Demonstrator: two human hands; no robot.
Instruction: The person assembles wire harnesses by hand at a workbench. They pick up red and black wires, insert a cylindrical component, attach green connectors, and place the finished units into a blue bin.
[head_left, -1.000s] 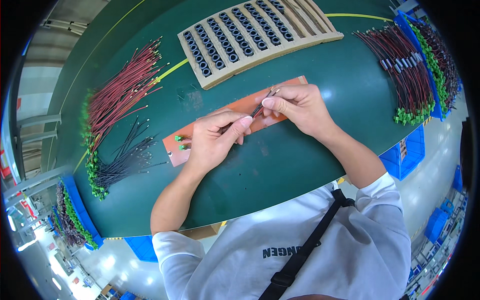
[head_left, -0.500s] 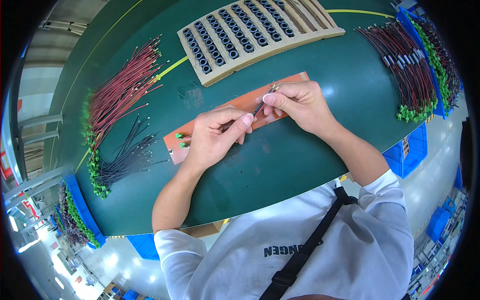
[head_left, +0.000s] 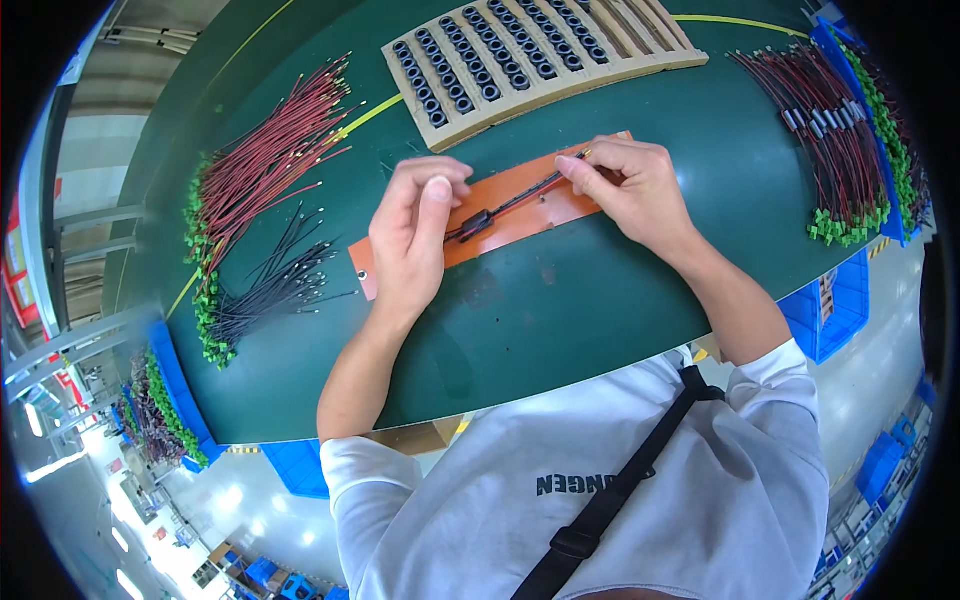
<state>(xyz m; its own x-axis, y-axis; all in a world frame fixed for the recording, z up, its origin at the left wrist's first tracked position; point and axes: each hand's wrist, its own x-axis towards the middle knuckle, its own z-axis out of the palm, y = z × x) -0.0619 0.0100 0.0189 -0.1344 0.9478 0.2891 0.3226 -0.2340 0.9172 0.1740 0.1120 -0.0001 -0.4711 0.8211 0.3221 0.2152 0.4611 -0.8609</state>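
Overall, the head view shows a green, matte bench top (head_left: 560,330) with a curved near edge and a thin yellow line running across its far part. An orange flat mat (head_left: 520,210), smooth and rectangular, lies at the middle of the bench. On it rests a thin red-and-black wire pair (head_left: 510,205) carrying a small black ring (head_left: 478,222) near its left end.

The left hand (head_left: 415,235) lies palm down on the left part of the mat, fingers curled loosely, thumb and forefinger closed on the wire's left end just beside the black ring. The right hand (head_left: 630,185) sits at the mat's right end, its fingertips pinched on the wire's other end, so the wire runs taut between the two hands.

Beyond the mat, a pale cardboard tray (head_left: 540,60) holds rows of dark rings in slots; its right rows are bare. A loose sheaf of red wires (head_left: 270,165) and a smaller bunch of black wires (head_left: 275,285), both with green end pieces, lie at far left. A bundle of finished wires (head_left: 835,130) lies at far right, well apart from the hands.

Bare bench runs between the mat and the near edge, and on either side of the mat.
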